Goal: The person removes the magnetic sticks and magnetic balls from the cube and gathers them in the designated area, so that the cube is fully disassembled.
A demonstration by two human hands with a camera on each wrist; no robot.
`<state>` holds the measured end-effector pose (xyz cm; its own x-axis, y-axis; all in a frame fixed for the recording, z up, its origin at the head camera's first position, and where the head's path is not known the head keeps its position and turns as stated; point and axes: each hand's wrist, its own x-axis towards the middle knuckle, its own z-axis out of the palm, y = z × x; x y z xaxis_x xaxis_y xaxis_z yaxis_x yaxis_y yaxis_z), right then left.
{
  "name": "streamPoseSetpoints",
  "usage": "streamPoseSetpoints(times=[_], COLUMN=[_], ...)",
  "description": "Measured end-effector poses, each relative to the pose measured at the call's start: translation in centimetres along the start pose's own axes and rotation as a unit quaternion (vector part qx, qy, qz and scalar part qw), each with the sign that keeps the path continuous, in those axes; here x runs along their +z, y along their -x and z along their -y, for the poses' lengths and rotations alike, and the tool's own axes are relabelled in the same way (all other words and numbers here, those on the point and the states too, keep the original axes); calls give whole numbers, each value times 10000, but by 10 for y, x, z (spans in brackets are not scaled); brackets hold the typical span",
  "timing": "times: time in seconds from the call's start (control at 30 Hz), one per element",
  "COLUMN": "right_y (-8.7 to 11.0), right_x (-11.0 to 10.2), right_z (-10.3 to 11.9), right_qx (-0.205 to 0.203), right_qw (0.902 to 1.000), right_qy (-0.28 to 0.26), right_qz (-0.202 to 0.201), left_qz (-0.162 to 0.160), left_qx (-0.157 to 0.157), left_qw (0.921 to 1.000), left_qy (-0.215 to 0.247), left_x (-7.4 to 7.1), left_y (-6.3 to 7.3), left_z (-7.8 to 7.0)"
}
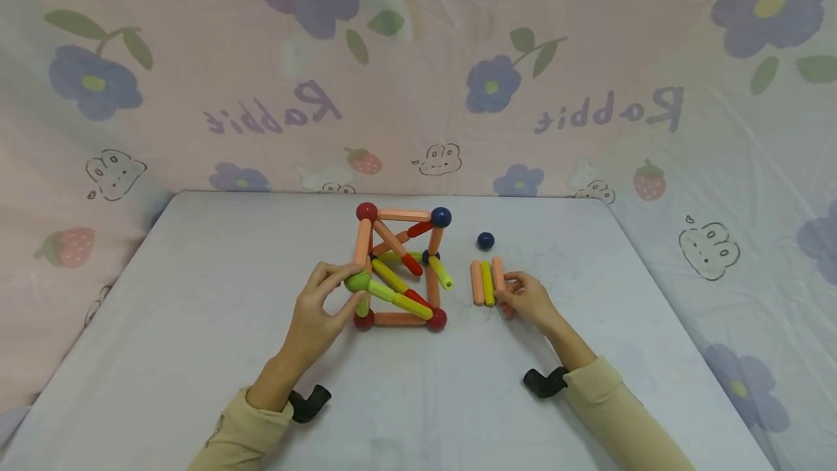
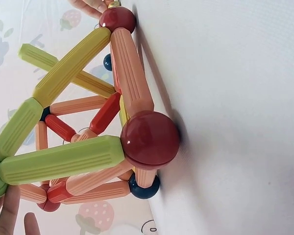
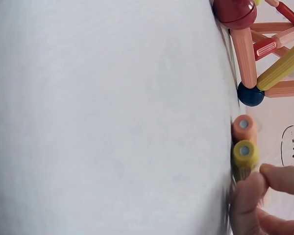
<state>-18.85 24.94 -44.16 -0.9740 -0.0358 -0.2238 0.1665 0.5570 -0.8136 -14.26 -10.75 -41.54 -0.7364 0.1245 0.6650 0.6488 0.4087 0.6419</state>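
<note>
A boxy frame of magnetic sticks and balls stands in the middle of the table, with a red ball [image 1: 437, 319] at its near right bottom corner. My left hand [image 1: 315, 311] holds the green ball [image 1: 357, 281] at the frame's near left upper corner between thumb and fingers. From that ball a light green stick [image 2: 61, 159] runs down to a red ball [image 2: 150, 140], and a green and a yellow stick [image 1: 412, 305] slope to the right. To the right, my right hand [image 1: 531, 302] pinches the near end of an orange stick [image 1: 499, 274].
Beside that stick lie a yellow stick [image 1: 487, 283] and another orange stick [image 1: 477, 283]. A loose dark blue ball [image 1: 486, 240] sits behind them. The white table [image 1: 418, 398] meets a patterned cloth [image 1: 418, 93] at the back.
</note>
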Motion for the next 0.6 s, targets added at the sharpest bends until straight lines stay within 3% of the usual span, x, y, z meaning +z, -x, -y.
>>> streamPoseSetpoints(times=[0.6], right_y=[-5], right_x=[1], right_z=[1], right_qx=[142], right_qw=[9994], right_qy=[306], right_qz=[78], left_qz=[16], left_qx=[-61], left_qw=[10000], left_qy=[73], left_x=[0], left_y=[0], left_z=[-1])
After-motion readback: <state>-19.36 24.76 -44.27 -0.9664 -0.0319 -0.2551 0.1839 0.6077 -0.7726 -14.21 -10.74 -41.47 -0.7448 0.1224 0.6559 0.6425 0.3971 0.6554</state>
